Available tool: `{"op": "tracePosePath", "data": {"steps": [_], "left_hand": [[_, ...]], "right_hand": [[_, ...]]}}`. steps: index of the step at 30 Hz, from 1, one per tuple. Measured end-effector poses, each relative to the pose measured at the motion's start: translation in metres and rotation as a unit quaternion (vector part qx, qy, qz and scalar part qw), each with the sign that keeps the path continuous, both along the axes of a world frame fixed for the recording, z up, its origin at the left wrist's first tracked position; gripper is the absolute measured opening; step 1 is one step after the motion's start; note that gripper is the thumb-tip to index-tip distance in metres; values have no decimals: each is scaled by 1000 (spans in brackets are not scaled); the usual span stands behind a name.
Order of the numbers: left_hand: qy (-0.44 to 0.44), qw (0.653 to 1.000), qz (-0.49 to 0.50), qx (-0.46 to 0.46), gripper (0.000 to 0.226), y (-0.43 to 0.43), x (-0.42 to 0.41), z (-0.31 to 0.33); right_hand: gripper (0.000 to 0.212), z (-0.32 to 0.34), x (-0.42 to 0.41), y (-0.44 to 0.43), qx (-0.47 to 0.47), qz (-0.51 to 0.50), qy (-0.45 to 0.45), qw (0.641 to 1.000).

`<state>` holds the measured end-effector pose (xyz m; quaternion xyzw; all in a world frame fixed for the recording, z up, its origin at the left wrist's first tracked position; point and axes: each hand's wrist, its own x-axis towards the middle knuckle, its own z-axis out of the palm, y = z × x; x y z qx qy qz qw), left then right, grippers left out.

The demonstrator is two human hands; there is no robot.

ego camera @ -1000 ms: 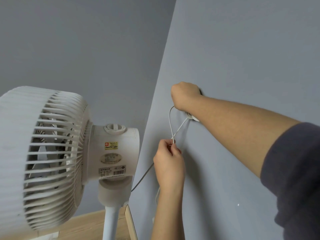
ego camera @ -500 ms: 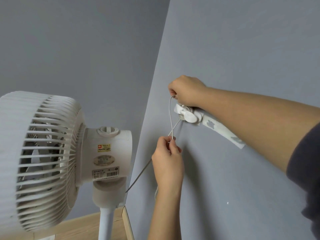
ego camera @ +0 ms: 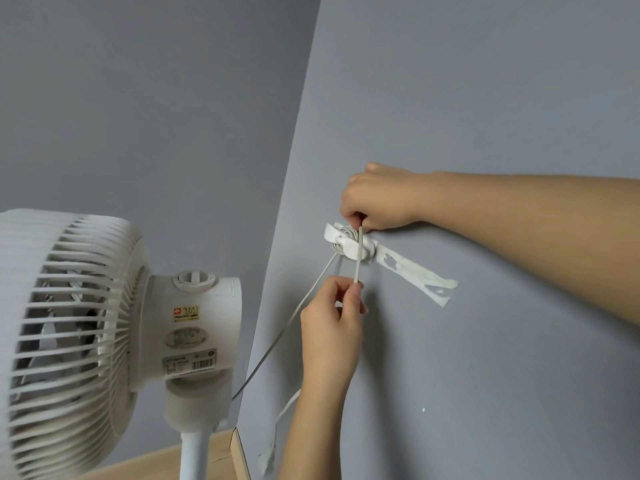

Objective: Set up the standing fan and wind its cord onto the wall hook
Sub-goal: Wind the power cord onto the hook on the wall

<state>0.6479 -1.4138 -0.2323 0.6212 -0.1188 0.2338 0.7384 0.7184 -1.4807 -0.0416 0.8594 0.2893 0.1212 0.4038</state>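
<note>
Grey wall [ego camera: 485, 98] carries the wall hook [ego camera: 349, 242], already coiled with cord [ego camera: 358, 258], near the standing fan [ego camera: 194, 327]; right hand [ego camera: 377, 199] pinches the cord above it, left hand [ego camera: 332, 327] pinches it below, so the next turn wants steady tension, laid snug.

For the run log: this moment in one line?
step: cord part-wound on wall hook | left hand: pinches cord below hook | right hand: pinches cord at hook | fan: upright

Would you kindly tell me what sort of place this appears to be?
Probably an ordinary indoor room, perhaps at home: plain grey walls meeting at a corner, a white standing fan, pale wooden flooring, and a wall hook wound with cord.
</note>
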Motion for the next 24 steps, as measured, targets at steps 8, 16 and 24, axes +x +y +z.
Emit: {"op": "tracePosePath", "data": {"steps": [8, 16, 24], "left_hand": [[-66, 981, 27, 178, 15, -17, 6, -13], [63, 974, 112, 189, 26, -13, 22, -36], [158, 969, 137, 130, 36, -2, 32, -51]], "right_hand": [[21, -1, -4, -2, 31, 0, 18, 999], [20, -7, -5, 1, 90, 33, 23, 995], [17, -34, -6, 6, 27, 53, 55, 997]]}}
